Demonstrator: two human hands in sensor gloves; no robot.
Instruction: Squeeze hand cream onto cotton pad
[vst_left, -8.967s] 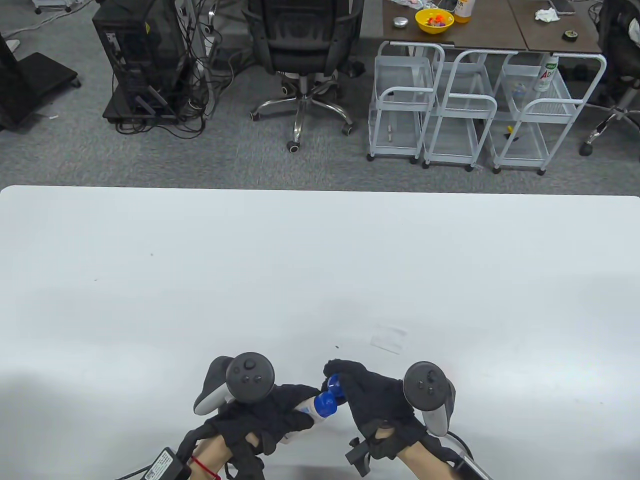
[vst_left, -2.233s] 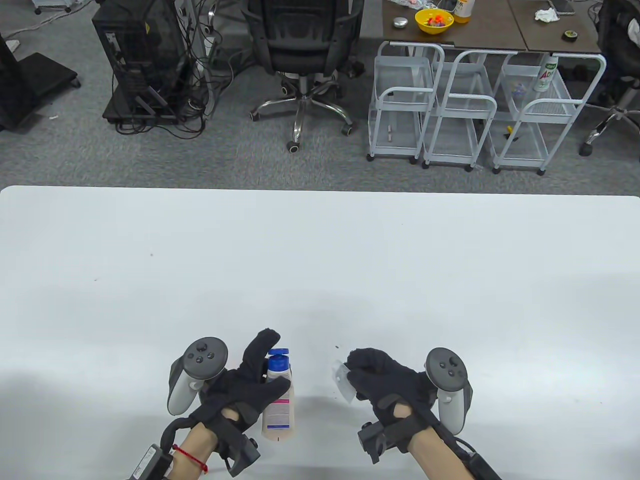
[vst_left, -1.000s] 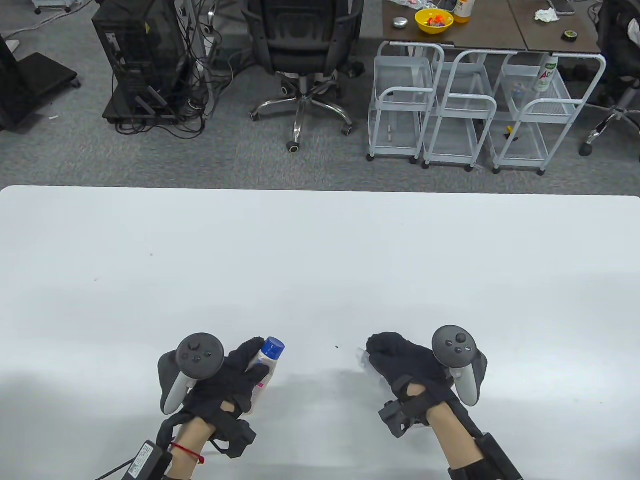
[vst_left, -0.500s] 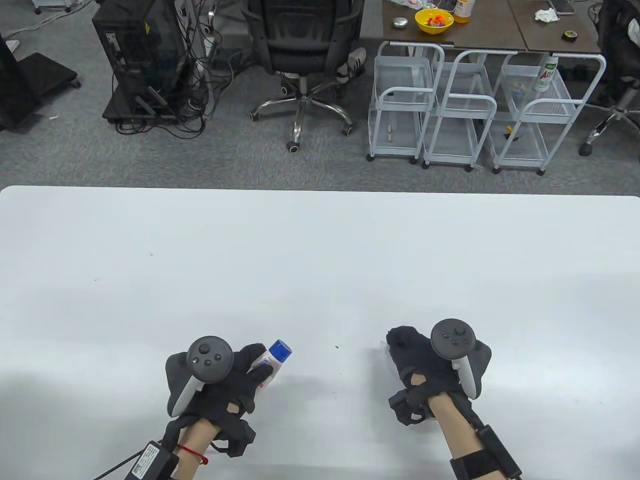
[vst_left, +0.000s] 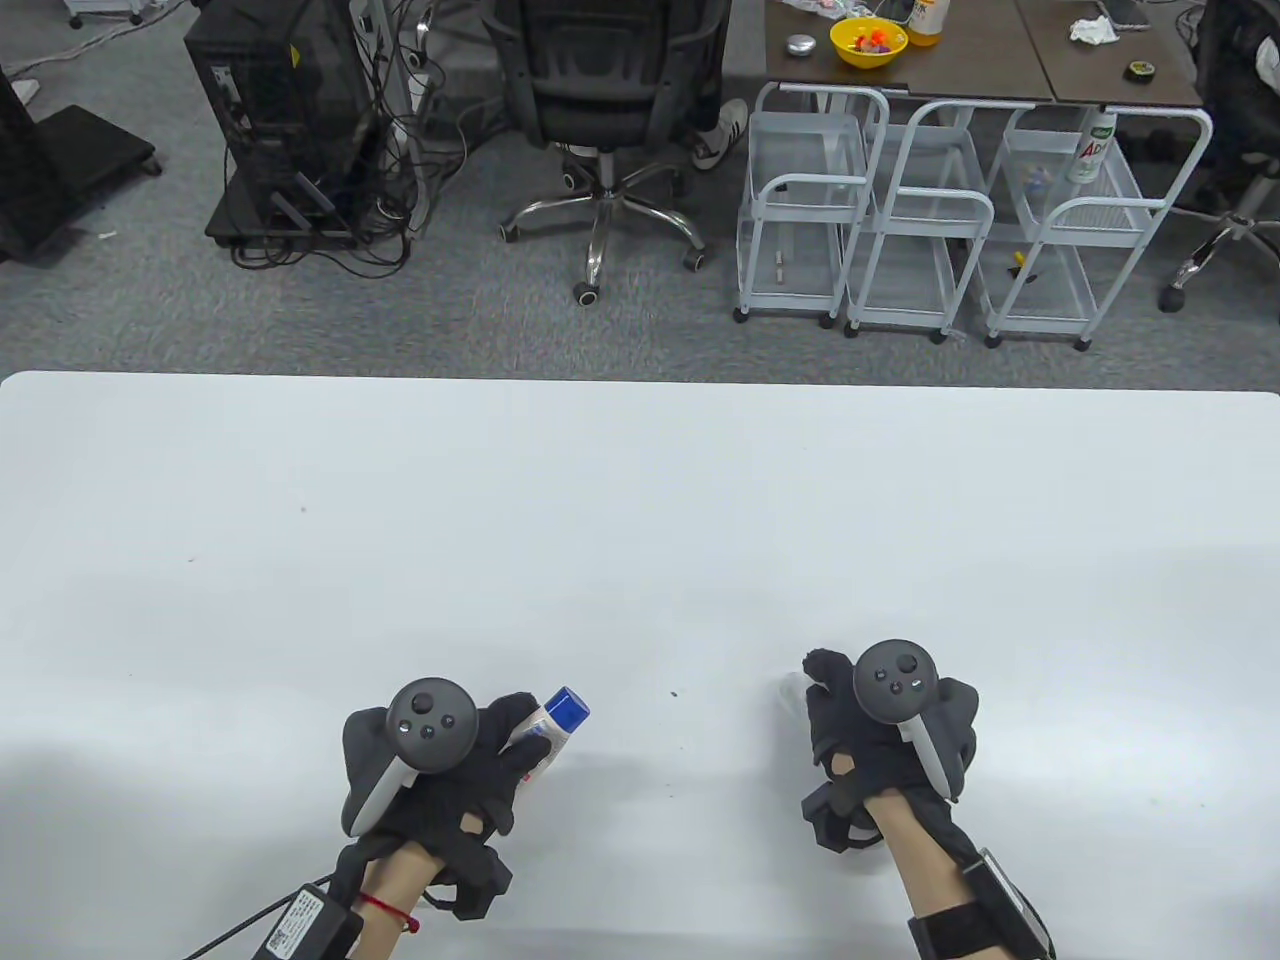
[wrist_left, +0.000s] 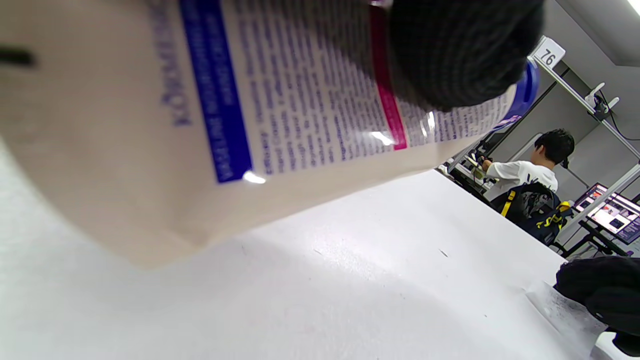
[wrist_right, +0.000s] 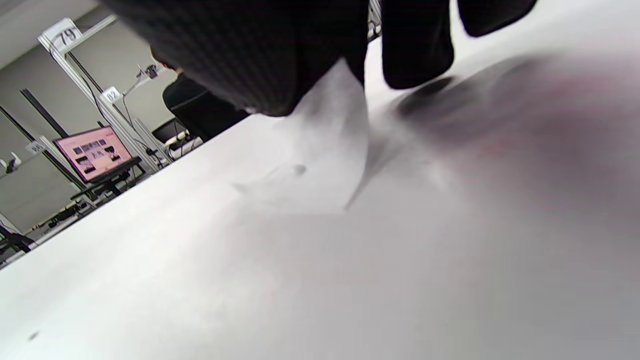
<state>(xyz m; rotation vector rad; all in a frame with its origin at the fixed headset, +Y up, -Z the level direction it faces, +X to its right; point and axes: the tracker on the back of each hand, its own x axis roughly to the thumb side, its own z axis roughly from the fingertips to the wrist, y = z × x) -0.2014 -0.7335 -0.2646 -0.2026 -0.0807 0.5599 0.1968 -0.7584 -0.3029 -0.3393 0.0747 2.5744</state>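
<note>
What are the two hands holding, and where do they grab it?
The left hand grips the hand cream tube around its body. The right hand holds the cotton pad by its edge.

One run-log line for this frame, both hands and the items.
left hand: grips capped hand cream tube | right hand: holds cotton pad at table | squeeze: unclear

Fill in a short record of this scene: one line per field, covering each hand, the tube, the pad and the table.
left hand: holds the tube
right hand: fingers on the pad, at the table
tube: off the table, tilted, blue cap on, pointing up and right in the table view
pad: one edge lifted under the fingers, the rest on the table
table: white
</note>
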